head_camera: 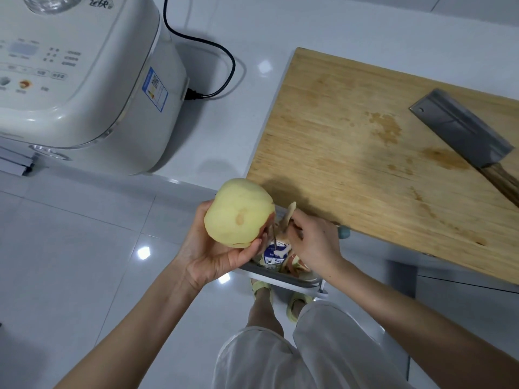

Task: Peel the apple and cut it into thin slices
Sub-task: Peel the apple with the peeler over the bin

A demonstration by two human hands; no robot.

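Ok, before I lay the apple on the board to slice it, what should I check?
1. The apple is fully peeled: not ok, red skin remains near its lower edge.
2. The left hand holds it securely: ok.
3. The right hand is free of the peeler: not ok, it grips it.
4. The cutting board has bare space: ok.
5. The cleaver lies ready on the board: ok.
6. The board is clean: cannot tell, brownish marks.

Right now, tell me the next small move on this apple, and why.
Probably turn the apple a little in the left hand and run the peeler, held by the right hand, over the red skin left at its lower edge. The rest that shows is bare, and the cleaver lies untouched on the cutting board.
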